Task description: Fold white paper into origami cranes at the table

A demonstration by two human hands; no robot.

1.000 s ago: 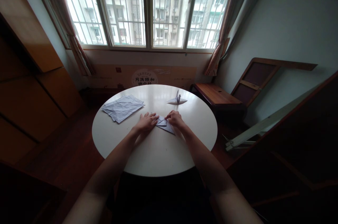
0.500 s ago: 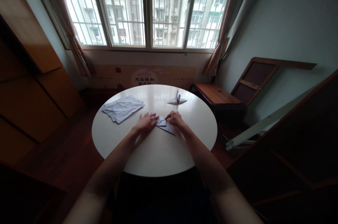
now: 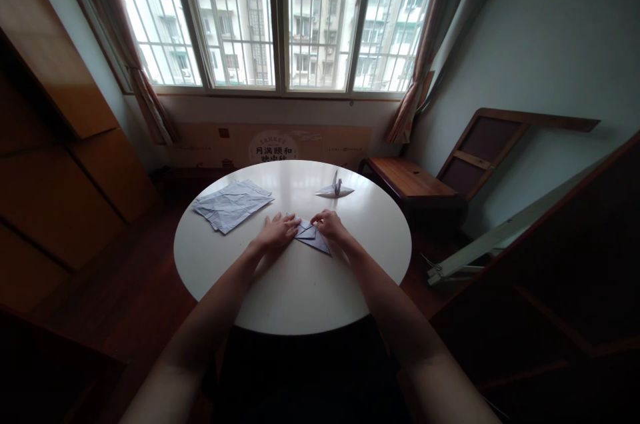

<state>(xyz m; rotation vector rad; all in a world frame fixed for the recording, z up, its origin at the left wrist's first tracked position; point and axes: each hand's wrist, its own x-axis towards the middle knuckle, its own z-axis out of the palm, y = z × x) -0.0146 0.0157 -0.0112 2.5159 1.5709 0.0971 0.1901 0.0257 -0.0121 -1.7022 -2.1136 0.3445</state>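
A partly folded sheet of grey-blue paper lies on the white round table between my hands. My left hand rests flat on its left side, fingers spread. At the upper right of the paper, my right hand has its thumb and fingers pinched on a folded flap. Beyond my right hand stands a folded paper crane with its wings spread. To the far left is a stack of creased paper sheets.
Behind the table, a long printed cardboard box leans below the barred window. A wooden chair stands at the back right. Wooden cabinets line the left, and a large dark wooden panel slants along the right.
My right hand has shifted slightly left with the pinched flap. My left hand stays in place on the paper.
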